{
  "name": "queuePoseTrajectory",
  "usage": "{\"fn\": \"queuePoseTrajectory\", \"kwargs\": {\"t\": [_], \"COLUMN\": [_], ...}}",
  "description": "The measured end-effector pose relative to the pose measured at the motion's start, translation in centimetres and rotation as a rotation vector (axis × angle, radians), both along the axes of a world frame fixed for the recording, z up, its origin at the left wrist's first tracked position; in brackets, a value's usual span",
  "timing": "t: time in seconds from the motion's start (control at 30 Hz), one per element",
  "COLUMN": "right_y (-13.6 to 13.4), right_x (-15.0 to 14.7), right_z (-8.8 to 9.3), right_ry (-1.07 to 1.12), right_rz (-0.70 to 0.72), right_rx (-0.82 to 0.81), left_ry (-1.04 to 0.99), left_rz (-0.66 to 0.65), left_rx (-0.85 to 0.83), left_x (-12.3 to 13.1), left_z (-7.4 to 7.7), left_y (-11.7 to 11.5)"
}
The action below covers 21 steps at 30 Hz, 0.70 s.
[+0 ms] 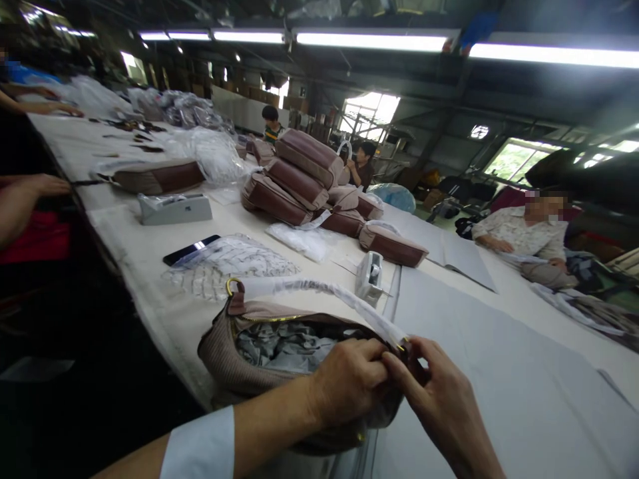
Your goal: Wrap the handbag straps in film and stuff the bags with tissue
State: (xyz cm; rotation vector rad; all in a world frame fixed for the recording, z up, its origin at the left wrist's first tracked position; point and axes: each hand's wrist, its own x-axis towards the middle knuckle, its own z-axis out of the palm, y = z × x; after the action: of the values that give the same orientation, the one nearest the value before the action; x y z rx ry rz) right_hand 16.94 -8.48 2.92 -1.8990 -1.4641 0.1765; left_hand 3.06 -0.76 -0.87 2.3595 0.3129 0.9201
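1. leaning on its side of the surface (134,259), nearest the wearer, the brown bag (249,372) sits with its top unzipped, ribbed fabric showing along the left end.
2. the left hand (347,376) is curled closed, fingers bunched on the bag's right end; the exact part it pinches is hidden behind the knuckles. a pale cuff (200,446) covers part of that forearm.
3. the right hand (444,389) pinches the same end with thumb and fingers, beside the foot of the handle (344,297), its thumb tip close to the left hand.
4. the handle is wrapped in whitish film and arches over the opening; a gold ring (227,286) joins it at the left end.
5. crumpled grey filling (284,346) shows inside, below the gold-toothed zip (279,319).
6. just behind the bag stand a grey tape dispenser (369,276) and, farther left, a phone (192,249) beside printed clear plastic (239,256).
7. beyond these, similar bags (299,176) are heaped together, with another dispenser (177,209) to their left.
8. a large white sheet (474,346) lies to the right; past it sits a person in a patterned shirt (529,226).
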Motion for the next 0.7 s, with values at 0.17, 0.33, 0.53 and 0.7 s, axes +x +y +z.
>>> {"fn": "queuePoseTrajectory", "kwargs": {"t": [0.17,0.33,0.53,0.7], "right_y": [-0.4,-0.7,-1.1,-1.3], "right_x": [-1.1,-1.0,-1.3,-2.0], "right_z": [0.3,-1.3,-1.3,-1.0], "right_ry": [0.003,0.404,0.345,0.346], "right_rz": [-0.090,-0.118,-0.074,-0.089], "right_rx": [0.145,0.204,0.277,0.311], "left_ry": [0.104,0.151,-0.036,-0.031], "left_rz": [-0.188,-0.100,0.109,0.068], "left_rx": [-0.237,-0.446,-0.458,-0.504], "left_x": [-0.5,-0.8,0.9,1.1], "left_z": [0.9,2.5,2.6,2.7], "left_y": [0.7,1.6,1.8,1.0]}}
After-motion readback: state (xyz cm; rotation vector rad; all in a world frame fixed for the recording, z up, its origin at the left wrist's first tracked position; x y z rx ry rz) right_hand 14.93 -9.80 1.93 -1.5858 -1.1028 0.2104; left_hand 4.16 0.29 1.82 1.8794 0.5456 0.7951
